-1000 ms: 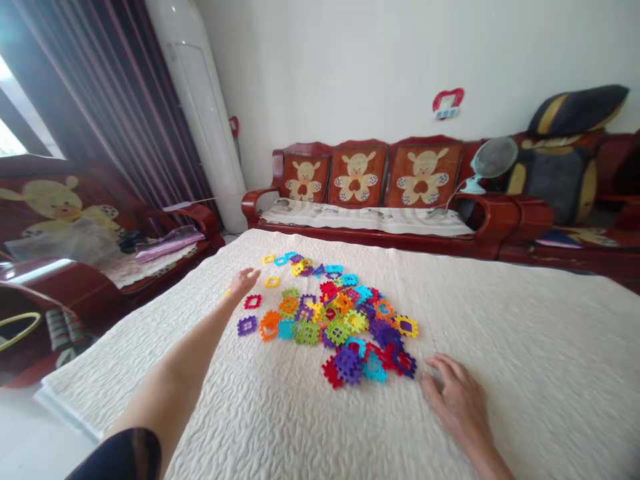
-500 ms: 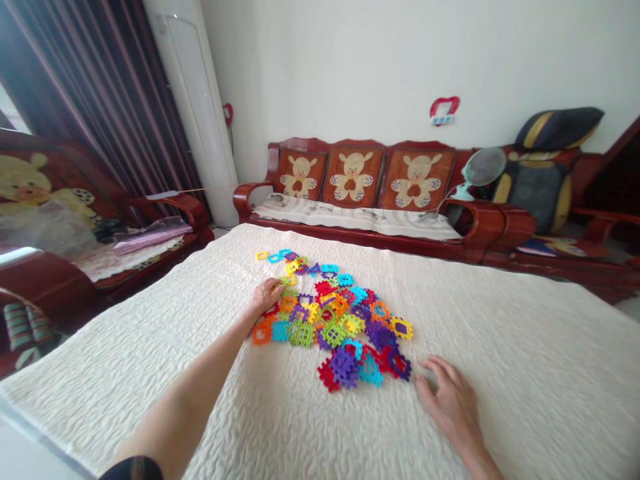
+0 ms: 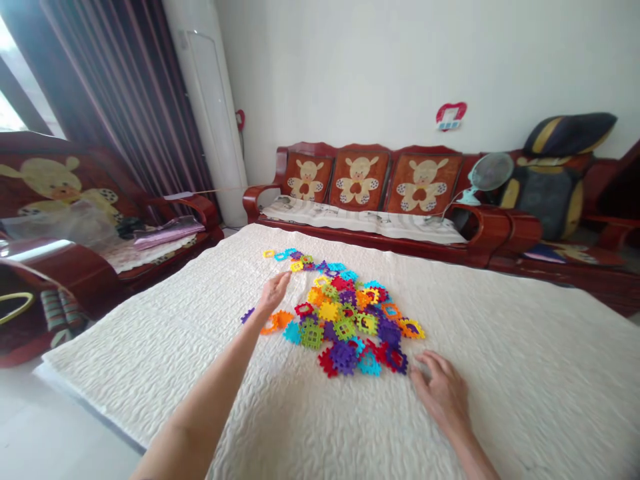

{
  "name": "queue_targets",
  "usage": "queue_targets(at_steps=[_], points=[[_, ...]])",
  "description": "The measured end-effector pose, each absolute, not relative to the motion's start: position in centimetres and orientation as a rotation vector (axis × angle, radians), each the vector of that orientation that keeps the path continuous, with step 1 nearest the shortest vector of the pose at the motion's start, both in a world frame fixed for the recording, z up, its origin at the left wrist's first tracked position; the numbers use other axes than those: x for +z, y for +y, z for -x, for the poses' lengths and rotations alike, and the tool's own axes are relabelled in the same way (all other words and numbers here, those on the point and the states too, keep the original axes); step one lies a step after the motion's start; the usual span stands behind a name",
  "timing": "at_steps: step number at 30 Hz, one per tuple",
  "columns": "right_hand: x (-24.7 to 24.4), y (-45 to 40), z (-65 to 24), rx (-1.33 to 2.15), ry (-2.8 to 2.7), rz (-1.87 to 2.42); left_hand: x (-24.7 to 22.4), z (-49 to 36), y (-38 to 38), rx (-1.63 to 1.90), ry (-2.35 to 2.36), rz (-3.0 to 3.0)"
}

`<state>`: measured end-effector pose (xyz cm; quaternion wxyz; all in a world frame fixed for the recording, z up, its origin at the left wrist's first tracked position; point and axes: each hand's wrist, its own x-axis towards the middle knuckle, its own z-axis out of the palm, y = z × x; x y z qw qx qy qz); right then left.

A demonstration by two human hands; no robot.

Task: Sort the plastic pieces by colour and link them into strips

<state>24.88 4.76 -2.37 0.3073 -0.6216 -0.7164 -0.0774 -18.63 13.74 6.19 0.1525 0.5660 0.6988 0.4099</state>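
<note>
A loose pile of colourful interlocking plastic building pieces, square with toothed edges, lies on a cream quilted cover. My left hand is at the pile's left side, fingers stretched out toward the back, just short of a yellow piece. No piece shows in it. Under its wrist lie orange pieces, and a purple piece sits left of the forearm. My right hand rests on the cover right of the pile, thumb and fingers apart, near a dark purple piece.
Behind the covered table stands a wooden sofa with bear-patterned cushions. A small fan is at its right end. To the left is a wooden armchair holding a pink folded item. A few pieces trail off at the pile's far left.
My left hand has swept slightly, and pieces by it have shifted right into the pile. A purple piece now shows left of the forearm. My right hand stays nearly still; the view has shifted slightly.
</note>
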Motion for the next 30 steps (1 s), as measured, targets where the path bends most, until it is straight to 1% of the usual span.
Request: queue_targets(at_steps=[3, 6, 9, 15, 18, 21, 24, 26, 28, 30], points=[[-2.4, 4.7, -24.7, -0.204, -1.886, 1.660, 5.1, 23.3, 9.7, 1.055, 2.262, -1.453], [-2.4, 4.6, -24.6, -0.193, -1.873, 1.671, 3.3, 23.8, 7.0, 0.971, 2.402, -1.426], [-2.4, 4.8, -24.7, -0.170, -1.868, 1.650, 2.0, 20.6, 7.1, 0.947, 2.452, -1.469], [-1.3, 3.7, -23.7, 0.041, -1.857, 1.477, 1.9, 12.0, 11.2, 0.939, 2.307, -1.595], [0.1, 1.4, -20.7, 0.122, -1.870, 1.297, 2.4, 8.9, 12.8, 0.951, 2.183, -1.677], [1.8, -0.4, -15.7, 0.088, -1.954, 1.077, 3.2, 7.7, 13.9, 0.952, 2.026, -1.783], [3.4, 0.1, -11.3, 0.067, -2.102, 0.919, 4.2, 9.5, 15.3, 0.963, 1.969, -1.845], [3.9, 1.8, -10.5, -0.008, -2.127, 0.882, 4.9, 12.4, 16.7, 0.970, 2.014, -1.842], [3.7, 4.3, -12.0, -0.107, -2.056, 0.928, 5.5, 16.0, 18.3, 0.957, 2.105, -1.802], [2.7, 6.8, -15.5, -0.182, -1.899, 1.068, 5.8, 19.8, 20.2, 0.930, 2.203, -1.752]])
